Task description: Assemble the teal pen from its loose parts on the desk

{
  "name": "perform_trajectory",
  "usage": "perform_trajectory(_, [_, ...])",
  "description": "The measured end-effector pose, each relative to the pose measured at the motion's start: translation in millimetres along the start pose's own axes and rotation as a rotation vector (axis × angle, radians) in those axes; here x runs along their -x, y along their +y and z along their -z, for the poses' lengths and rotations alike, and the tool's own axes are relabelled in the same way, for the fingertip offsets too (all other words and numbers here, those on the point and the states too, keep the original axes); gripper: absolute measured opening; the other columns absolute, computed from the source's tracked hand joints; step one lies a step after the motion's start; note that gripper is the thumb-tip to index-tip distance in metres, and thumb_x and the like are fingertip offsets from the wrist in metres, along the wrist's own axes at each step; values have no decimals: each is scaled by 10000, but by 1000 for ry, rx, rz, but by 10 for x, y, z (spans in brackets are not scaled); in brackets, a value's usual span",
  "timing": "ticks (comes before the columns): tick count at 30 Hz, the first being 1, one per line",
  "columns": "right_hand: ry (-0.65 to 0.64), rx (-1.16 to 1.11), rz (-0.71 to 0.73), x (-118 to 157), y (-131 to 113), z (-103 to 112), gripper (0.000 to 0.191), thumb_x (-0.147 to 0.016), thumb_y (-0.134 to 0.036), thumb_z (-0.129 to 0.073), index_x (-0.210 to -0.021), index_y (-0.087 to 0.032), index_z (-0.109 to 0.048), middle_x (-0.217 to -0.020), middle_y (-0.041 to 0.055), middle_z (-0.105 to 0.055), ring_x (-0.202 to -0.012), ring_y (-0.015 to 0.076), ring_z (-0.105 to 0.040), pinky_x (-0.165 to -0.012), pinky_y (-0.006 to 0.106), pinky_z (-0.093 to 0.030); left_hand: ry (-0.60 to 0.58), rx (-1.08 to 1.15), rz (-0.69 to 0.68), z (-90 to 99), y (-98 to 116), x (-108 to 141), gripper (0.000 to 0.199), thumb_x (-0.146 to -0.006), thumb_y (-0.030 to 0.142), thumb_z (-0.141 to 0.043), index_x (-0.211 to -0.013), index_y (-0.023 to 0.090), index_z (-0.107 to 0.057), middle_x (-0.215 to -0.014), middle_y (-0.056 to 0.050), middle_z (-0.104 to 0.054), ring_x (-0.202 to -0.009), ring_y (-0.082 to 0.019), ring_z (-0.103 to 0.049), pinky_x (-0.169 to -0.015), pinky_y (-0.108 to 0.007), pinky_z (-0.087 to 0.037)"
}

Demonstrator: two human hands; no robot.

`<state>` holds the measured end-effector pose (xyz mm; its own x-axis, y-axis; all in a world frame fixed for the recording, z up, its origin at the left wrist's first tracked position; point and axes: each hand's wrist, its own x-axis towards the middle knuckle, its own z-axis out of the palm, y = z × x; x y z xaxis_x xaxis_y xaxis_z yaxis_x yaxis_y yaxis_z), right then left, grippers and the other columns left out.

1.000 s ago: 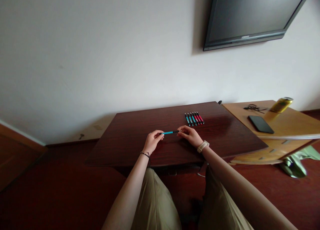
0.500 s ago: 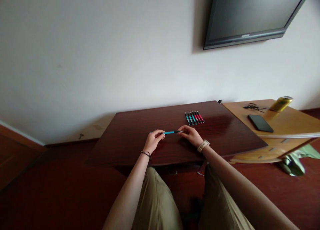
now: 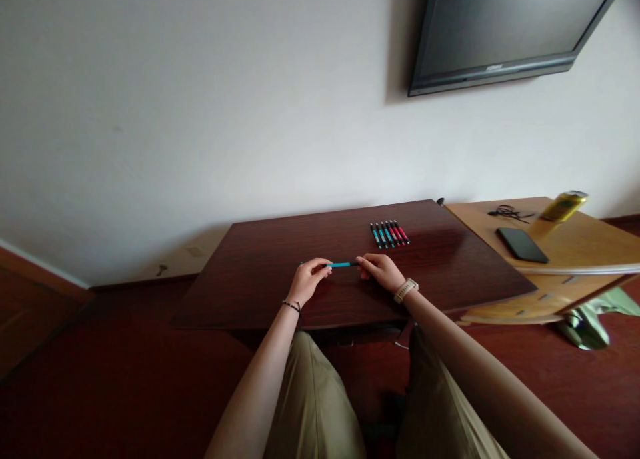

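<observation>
A blue pen with black ends (image 3: 341, 265) is held level above the dark wooden table (image 3: 270, 246). My left hand (image 3: 309, 279) pinches its left end between thumb and fingers. Closed round the black right end is my right hand (image 3: 381, 271), with a pale watch on the wrist. Beyond my right hand, several pens (image 3: 389, 234) lie side by side in a row on the table, blue ones on the left and red ones on the right.
At the right, a lighter wooden cabinet (image 3: 590, 246) holds a black phone (image 3: 522, 245), a dark cable (image 3: 510, 212) and a yellow can (image 3: 565, 206). A television (image 3: 505, 32) hangs on the wall above. Green cloth (image 3: 587, 326) lies on the floor.
The fingers of my right hand have curled in more closely around the pen's right end. My left hand has hardly moved.
</observation>
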<state>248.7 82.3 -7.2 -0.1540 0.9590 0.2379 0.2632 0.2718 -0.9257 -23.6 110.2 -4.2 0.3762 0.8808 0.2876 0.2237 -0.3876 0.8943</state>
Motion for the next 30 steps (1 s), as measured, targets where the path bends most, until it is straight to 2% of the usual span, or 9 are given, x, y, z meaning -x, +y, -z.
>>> perform_trajectory(2, [10,-56,28,-2,1,2,364,-883,-586,-732,-937,-226,-721,-855,45,-768,-772,212,-687,-727,322,-540,9,-4,3,-1,-2,-1,278,-952,406,-673,-1100,185,-753,-947,-65,-777,-831,-184,-723,-796,-296,-573])
perform_trajectory(4, [24,-74,52,-1,-4,10,393,-830,-572,-790,-1000,-224,-718,-938,48,-775,-856,222,-701,-777,321,-548,10,-10,4,-3,-4,-1,275,-951,405,-674,-1097,186,-753,-943,-62,-777,-837,-184,-725,-794,-293,-571])
perform_trajectory(9, [5,47,6,7,-30,15,482,-985,-619,-570,-738,-217,-667,-636,12,-678,-601,171,-602,-629,293,-480,-12,-26,9,-7,7,5,261,-952,390,-677,-1110,198,-757,-957,-52,-782,-869,-184,-729,-782,-274,-559])
perform_trajectory(11, [3,31,16,7,-40,12,445,-974,-608,-599,-778,-219,-688,-679,16,-701,-634,178,-625,-645,296,-488,-9,-27,10,-8,12,8,253,-950,379,-678,-1111,200,-756,-964,-52,-783,-869,-184,-730,-777,-273,-558])
perform_trajectory(15, [25,-36,68,6,-52,18,362,-857,-561,-770,-984,-224,-727,-940,45,-774,-840,212,-693,-763,313,-530,7,-23,9,-7,0,8,239,-942,371,-686,-1097,205,-759,-955,-48,-784,-874,-189,-733,-781,-275,-560])
perform_trajectory(20, [7,32,12,14,-36,22,404,-950,-585,-648,-802,-211,-689,-704,24,-725,-643,178,-625,-649,301,-480,-7,-43,-15,-7,-10,11,247,-950,381,-682,-1107,208,-762,-964,-51,-790,-889,-199,-740,-792,-287,-566])
perform_trajectory(24, [48,33,-3,2,13,14,390,-931,-601,-665,-877,-218,-719,-732,28,-740,-673,194,-644,-659,310,-490,4,-75,-41,-20,13,14,242,-952,382,-687,-1118,219,-758,-1003,-59,-780,-909,-205,-733,-798,-295,-562])
perform_trajectory(26, [88,-24,-1,-9,46,16,385,-912,-604,-685,-940,-222,-728,-796,41,-754,-743,216,-681,-694,322,-516,113,-92,-77,-1,8,12,268,-956,368,-685,-1183,232,-730,-1095,-74,-761,-985,-213,-720,-829,-306,-560])
perform_trajectory(30, [175,-109,30,-20,87,28,354,-898,-574,-716,-965,-227,-723,-889,51,-747,-823,228,-700,-763,338,-540,593,-271,-140,131,-91,9,313,-948,244,-658,-1262,243,-662,-1205,-97,-703,-1141,-243,-651,-988,-386,-520])
